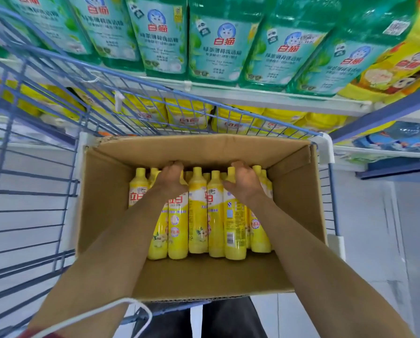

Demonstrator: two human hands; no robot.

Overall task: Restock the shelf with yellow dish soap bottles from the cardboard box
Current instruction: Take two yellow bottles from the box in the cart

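An open cardboard box (106, 196) sits on a blue wire cart and holds several yellow dish soap bottles (197, 211) standing in rows against its far wall. My left hand (171, 178) reaches into the box and curls over the neck of a bottle on the left side. My right hand (244, 179) curls over the top of a bottle on the right side. The fingertips of both hands are hidden behind the bottle caps. The near part of the box floor is bare cardboard.
The blue wire cart (33, 152) surrounds the box on the left and far sides. Behind it a white shelf (253, 93) carries green dish soap refill packs (224, 40); the shelf below holds yellow bottles (189, 115). A white cord (121, 303) hangs near my left forearm.
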